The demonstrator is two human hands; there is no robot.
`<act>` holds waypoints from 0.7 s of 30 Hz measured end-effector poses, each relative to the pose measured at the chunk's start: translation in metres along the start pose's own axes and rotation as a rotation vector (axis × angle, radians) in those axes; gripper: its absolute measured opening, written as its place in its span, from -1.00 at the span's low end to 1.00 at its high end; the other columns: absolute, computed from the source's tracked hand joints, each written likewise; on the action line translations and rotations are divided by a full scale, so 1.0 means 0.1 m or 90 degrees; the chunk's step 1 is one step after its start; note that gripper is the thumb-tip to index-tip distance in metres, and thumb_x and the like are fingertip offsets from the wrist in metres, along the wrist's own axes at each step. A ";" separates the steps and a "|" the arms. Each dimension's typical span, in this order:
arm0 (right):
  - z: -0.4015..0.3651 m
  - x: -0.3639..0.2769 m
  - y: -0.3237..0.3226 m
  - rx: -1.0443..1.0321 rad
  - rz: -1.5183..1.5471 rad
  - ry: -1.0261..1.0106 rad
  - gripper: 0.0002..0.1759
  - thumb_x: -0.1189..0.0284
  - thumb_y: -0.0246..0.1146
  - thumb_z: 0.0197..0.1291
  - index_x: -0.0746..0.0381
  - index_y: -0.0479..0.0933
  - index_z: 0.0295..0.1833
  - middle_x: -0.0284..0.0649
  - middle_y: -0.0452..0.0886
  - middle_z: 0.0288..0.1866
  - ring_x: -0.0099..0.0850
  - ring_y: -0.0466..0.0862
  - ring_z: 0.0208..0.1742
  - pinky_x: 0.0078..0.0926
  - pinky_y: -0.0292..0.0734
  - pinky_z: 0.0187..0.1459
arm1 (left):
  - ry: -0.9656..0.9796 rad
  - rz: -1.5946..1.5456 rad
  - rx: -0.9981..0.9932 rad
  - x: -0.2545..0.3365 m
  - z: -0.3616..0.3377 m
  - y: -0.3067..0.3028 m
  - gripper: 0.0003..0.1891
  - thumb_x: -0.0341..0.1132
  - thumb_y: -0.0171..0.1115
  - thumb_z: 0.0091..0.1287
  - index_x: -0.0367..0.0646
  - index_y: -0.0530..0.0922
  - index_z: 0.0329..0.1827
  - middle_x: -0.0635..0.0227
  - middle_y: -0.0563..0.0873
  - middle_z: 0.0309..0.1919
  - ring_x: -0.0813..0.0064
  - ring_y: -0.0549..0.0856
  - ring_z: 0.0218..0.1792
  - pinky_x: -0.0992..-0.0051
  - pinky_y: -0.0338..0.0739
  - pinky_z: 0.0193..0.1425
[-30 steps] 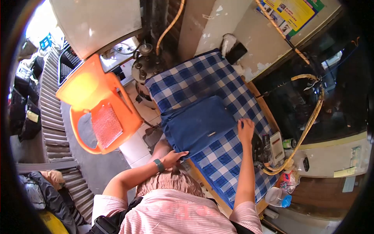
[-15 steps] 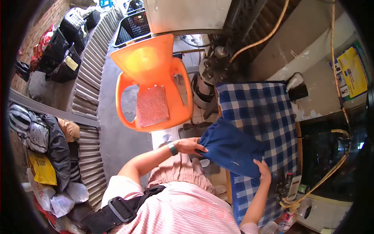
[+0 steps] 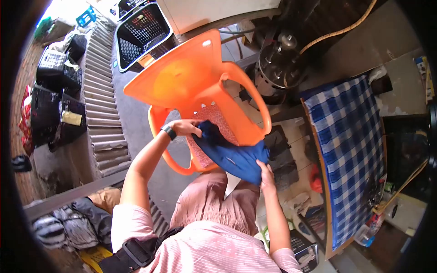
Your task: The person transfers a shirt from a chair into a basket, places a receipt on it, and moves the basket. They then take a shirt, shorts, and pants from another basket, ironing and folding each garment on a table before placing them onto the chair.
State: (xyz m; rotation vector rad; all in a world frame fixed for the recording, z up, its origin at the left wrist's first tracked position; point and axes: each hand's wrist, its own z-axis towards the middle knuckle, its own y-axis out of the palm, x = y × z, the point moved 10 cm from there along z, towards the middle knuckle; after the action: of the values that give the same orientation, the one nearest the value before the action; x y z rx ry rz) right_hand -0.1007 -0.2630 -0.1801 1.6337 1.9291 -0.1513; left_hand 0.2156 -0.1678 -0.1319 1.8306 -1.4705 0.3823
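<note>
Both hands on a folded blue garment (image 3: 230, 154), held over the seat of an orange plastic chair (image 3: 182, 82). Left hand (image 3: 185, 127), dark watch (image 3: 169, 132) on the wrist, is curled closed over the garment's far end. Right hand (image 3: 266, 175) is clamped on the near end, fingers tucked under the cloth, so only the back of the hand shows. The garment sits between the chair arms, above a red textured mat (image 3: 221, 120) lying on the seat. Its near end hangs past the seat's front edge, over the person's lap. Can't tell if it touches the mat. The chair's right arm is just beside the garment, and the chair back is tilted away behind it. Right of the chair: a metal gas cylinder (image 3: 278, 68) with a tan hose (image 3: 339, 31) running off from it, then a table under a blue checked cloth (image 3: 353, 136), well apart from both hands. Dark clothes (image 3: 282, 152) lie on the floor between chair and table, near the right hand. A plastic bottle (image 3: 364, 235) stands by the table's near corner. Behind the chair are black baskets (image 3: 142, 34), with corrugated sheets (image 3: 98, 113) on the ground to the left.
</note>
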 end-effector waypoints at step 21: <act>0.44 2.33 0.32 -0.017 -0.737 -0.123 -0.63 0.32 0.18 0.24 0.23 0.52 0.12 -0.08 0.72 -0.22 -0.15 0.72 -0.12 -0.31 0.60 -0.06 | 0.036 0.323 0.821 -2.38 0.34 -2.12 -0.22 -0.39 0.26 0.06 -0.30 0.15 0.39 -0.30 0.36 0.19 -0.23 0.41 0.21 0.10 0.31 0.34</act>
State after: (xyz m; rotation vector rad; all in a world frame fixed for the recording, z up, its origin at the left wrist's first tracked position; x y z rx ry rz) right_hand -0.0691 -0.0750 -0.3246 0.2834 2.4359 -0.6878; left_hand 0.3352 -0.0100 -0.3839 2.2164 -1.7860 1.9669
